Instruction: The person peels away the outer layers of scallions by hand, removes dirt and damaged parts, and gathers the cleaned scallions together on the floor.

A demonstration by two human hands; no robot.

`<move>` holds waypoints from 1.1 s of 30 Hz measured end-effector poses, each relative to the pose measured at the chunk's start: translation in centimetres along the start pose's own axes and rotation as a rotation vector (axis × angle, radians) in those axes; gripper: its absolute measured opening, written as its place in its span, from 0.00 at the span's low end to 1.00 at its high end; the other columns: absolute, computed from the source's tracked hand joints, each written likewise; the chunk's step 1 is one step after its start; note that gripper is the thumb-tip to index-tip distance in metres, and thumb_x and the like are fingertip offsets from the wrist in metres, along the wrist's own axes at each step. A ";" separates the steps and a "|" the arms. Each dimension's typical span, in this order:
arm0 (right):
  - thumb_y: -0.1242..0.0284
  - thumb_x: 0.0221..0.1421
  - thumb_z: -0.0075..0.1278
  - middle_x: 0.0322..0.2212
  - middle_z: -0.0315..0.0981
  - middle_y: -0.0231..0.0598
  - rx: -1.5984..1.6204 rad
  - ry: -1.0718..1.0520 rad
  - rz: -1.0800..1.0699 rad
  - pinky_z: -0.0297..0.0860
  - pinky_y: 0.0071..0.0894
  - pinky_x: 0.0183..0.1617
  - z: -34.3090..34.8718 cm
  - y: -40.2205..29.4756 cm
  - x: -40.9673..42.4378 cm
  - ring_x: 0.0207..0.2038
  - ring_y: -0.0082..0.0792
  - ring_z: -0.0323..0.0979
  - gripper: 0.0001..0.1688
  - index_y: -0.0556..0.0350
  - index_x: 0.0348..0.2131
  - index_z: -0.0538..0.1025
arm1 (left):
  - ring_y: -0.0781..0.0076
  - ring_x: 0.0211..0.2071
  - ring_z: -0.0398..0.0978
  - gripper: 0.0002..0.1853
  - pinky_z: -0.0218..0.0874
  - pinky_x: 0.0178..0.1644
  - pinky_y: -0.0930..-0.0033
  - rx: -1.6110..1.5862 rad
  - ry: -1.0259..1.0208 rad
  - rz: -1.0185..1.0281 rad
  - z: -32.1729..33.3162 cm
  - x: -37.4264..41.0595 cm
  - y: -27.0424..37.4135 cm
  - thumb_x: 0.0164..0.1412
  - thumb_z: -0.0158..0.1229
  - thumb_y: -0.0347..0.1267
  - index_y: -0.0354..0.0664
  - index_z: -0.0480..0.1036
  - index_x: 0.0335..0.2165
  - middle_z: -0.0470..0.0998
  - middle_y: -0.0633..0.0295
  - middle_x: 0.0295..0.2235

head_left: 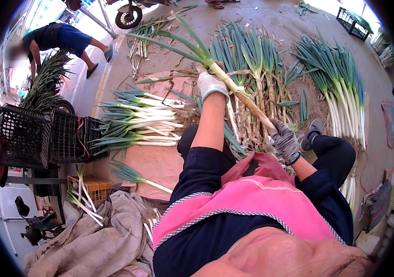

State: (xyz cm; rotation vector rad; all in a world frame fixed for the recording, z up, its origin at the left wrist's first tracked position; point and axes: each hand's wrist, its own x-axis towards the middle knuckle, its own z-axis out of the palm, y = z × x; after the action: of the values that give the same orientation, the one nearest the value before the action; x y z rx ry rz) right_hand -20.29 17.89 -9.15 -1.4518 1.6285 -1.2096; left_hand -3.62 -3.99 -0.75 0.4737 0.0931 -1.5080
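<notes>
A long green onion with split green leaves lies slantwise across both my hands. My left hand, in a white knit glove, grips its upper stalk below the leaves; a dry brown leaf hangs beside it. Around the root end closes my right hand, in a grey striped glove. Beyond my knees is a pile of untrimmed green onions with brown outer leaves and soil. Left of my knee, peeled green onions with white stalks lie in a row on a reddish board. One single onion lies nearer.
A bundle of green onions lies at the right. Black crates, an orange crate and a crumpled grey-brown cloth are at the left. A person bends over leafy bundles at the upper left. A motorbike wheel stands at the top.
</notes>
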 end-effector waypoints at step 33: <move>0.66 0.53 0.48 0.33 0.72 0.34 1.015 -0.455 0.504 0.66 0.25 0.39 -3.0 0.3 0.6 0.34 0.26 0.70 0.20 0.61 0.42 0.71 | 0.61 0.36 0.72 0.26 0.67 0.42 0.65 0.536 -0.420 -0.137 1.4 -2.5 3.7 0.59 0.47 0.49 0.34 0.61 0.40 0.69 0.51 0.38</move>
State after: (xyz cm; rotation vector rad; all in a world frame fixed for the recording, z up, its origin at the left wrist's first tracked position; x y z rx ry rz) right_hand -23.27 17.94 -8.25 -0.5480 0.7624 -1.0403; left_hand -0.53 -2.24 2.29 0.5692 -0.6317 -1.7365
